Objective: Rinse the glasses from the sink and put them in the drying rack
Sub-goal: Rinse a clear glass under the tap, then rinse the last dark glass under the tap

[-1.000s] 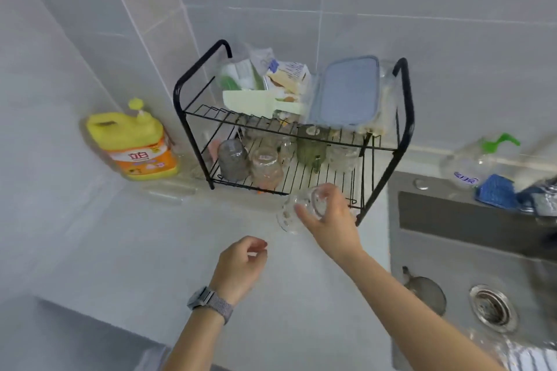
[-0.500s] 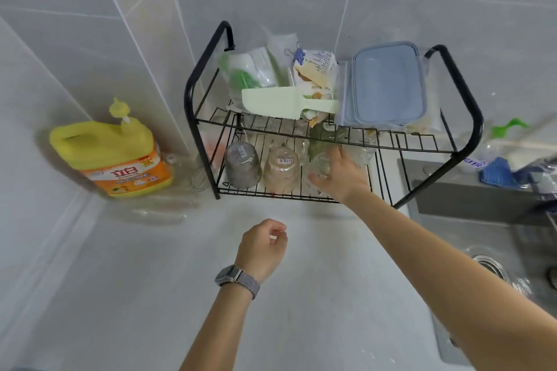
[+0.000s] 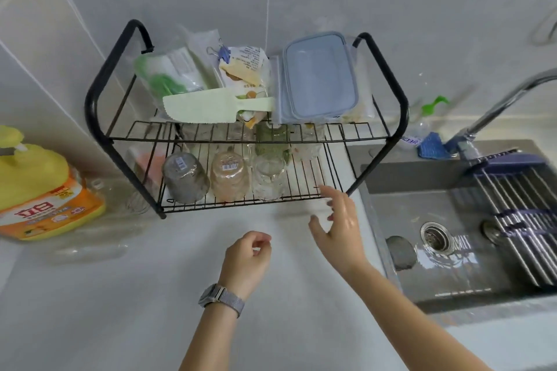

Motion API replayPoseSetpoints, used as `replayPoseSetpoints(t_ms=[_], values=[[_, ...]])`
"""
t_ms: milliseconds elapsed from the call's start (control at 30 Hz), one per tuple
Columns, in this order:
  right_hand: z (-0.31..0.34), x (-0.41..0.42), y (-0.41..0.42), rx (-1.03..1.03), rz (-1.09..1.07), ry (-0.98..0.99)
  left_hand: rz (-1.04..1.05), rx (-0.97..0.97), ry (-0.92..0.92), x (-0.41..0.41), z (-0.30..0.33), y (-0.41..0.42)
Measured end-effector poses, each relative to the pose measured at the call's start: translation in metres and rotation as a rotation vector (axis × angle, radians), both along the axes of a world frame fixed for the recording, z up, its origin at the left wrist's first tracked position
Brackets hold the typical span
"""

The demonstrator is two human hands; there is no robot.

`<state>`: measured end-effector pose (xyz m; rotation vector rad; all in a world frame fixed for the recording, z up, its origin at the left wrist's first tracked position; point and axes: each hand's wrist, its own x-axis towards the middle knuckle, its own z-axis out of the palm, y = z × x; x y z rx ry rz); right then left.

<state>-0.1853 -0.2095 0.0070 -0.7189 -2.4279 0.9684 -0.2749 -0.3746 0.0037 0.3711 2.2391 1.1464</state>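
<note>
A black two-tier wire drying rack [image 3: 394,93] stands on the counter against the tiled wall. On its lower shelf, upside down in the front row, are a grey glass [image 3: 185,178], a pinkish glass [image 3: 229,179] and a clear glass [image 3: 269,179]; more glasses stand behind them, partly hidden. My right hand [image 3: 342,224] is empty with fingers spread, just in front of the shelf's right end. My left hand [image 3: 247,256], with a watch on its wrist, hangs loosely curled over the counter and holds nothing. The grey sink [image 3: 391,190] lies at the right.
The upper shelf holds a blue-lidded container [image 3: 319,78], food bags and a pale green plastic knife [image 3: 211,107]. A yellow detergent jug [image 3: 39,190] stands at the left. A tap [image 3: 494,111], a roll-up rack [image 3: 524,220], the drain [image 3: 434,235] and a blue sponge [image 3: 431,146] are at the sink.
My right hand carried a clear glass to the lower shelf, set it down upside down beside the pinkish glass, let go and drew back to the right. My left hand barely moved.
</note>
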Motion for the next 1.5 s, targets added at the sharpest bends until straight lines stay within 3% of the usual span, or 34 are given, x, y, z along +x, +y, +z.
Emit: replayPoseSetpoints(t_ms=[200,300,367,467,567,733,867,1000,1100,1233,1333,1400,1500], values=[[-0.044,0.120,0.078,-0.064,-0.492,-0.107,-0.079,0.034,-0.039,0.051,-0.014,0.054],[-0.060,0.143,0.143,-0.241,-0.616,-0.318,-0.091,0.065,-0.085,0.083,-0.019,0.095],[-0.078,0.149,0.179,-0.301,-0.527,-0.543,-0.082,0.053,-0.105,0.104,-0.023,0.124],[-0.121,0.148,0.213,-0.291,-0.183,-0.951,-0.028,0.043,-0.145,0.135,-0.029,0.165],[-0.157,0.149,0.229,-0.152,0.101,-1.126,0.052,0.040,-0.202,0.165,-0.036,0.199],[-0.174,0.157,0.237,0.059,0.265,-0.964,0.174,0.009,-0.229,0.200,-0.038,0.235],[-0.159,0.170,0.253,-0.218,0.215,-0.764,0.233,-0.028,-0.191,0.221,-0.024,0.242],[-0.105,0.191,0.275,-0.495,0.146,-0.486,0.331,0.025,-0.212,0.222,-0.014,0.256],[-0.043,0.208,0.286,-0.581,0.224,-0.387,0.408,0.158,-0.493,0.222,-0.003,0.275],[0.028,0.227,0.289,-0.542,0.334,-0.341,0.361,0.500,-1.109,0.231,0.015,0.301],[0.055,0.234,0.308,-0.703,0.369,-0.232,0.463,0.670,-1.326,0.234,0.022,0.320],[0.061,0.228,0.334,-0.689,0.217,-0.123,0.548,0.714,-1.430,0.235,0.026,0.330],[0.043,0.203,0.394,-0.373,-0.183,-0.003,0.589,0.766,-1.497,0.240,0.033,0.347]])
